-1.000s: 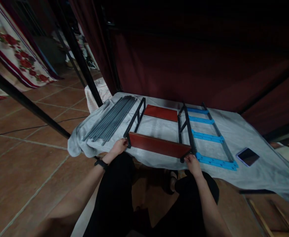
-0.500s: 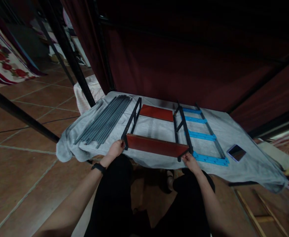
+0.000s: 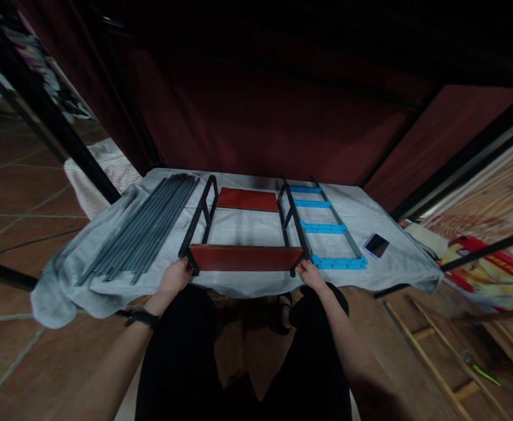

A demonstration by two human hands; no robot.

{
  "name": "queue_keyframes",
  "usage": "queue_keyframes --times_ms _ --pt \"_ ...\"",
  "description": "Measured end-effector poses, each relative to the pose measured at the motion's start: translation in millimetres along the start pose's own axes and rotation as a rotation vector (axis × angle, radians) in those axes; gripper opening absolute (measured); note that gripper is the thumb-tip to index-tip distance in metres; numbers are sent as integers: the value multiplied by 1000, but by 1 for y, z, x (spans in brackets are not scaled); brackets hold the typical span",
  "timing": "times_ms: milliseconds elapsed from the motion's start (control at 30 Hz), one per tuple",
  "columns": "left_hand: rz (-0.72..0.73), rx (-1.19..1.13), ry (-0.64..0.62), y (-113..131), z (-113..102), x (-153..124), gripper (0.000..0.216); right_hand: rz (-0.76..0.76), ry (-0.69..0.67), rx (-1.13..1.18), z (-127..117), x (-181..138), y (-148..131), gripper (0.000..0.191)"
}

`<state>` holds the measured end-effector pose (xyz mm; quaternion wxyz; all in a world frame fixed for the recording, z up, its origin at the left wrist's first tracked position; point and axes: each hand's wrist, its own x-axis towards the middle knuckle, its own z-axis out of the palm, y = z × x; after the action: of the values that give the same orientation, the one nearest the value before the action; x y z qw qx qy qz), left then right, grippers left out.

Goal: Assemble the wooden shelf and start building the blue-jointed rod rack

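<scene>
In front of me on the grey cloth lies a black frame (image 3: 200, 225) with two side pieces, its front joined by a reddish-brown board (image 3: 245, 258). A second red-brown board (image 3: 247, 199) sits between the sides at the far end. My left hand (image 3: 177, 275) is closed around the frame's near left corner. At the near right corner, my right hand (image 3: 309, 273) pinches the other side piece, fingers closed. Right of the frame is a ladder-like piece with blue crossbars (image 3: 324, 228) and grey rods. Grey metal tubes (image 3: 146, 228) lie side by side on the left.
A phone (image 3: 376, 245) lies on the cloth (image 3: 243, 286) toward the right. Behind stands a dark red curtain (image 3: 260, 128). Black posts (image 3: 50, 105) rise at left. A wooden ladder-like frame (image 3: 423, 333) is on the floor at right, beside a red and yellow package (image 3: 488, 269).
My view has turned to the right, so everything on the cloth appears further left. Both hands keep hold of the black frame's near corners.
</scene>
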<state>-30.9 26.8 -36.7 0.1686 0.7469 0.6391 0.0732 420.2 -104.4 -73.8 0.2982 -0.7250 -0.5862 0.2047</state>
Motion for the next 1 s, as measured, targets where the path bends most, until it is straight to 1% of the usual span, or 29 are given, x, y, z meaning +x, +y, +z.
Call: queue_keyframes --times_ms 67,167,333,500,667,833,1000 --pt "-7 0 11 -1 1 1 13 9 11 0 0 0 1 8" --pt "13 -23 -8 -1 2 1 13 11 41 21 2 -2 2 5" --pt "-2 50 -1 -1 1 1 16 -21 49 6 6 -3 6 9" --pt "11 6 -30 -2 2 2 17 -32 57 25 10 -3 16 12" --pt "-5 104 23 -3 5 4 17 -71 90 38 14 1 22 8" --pt "20 28 -4 -1 3 1 16 -123 89 48 16 -1 25 9" --pt "7 9 11 0 5 -2 13 -105 89 26 19 -1 32 6"
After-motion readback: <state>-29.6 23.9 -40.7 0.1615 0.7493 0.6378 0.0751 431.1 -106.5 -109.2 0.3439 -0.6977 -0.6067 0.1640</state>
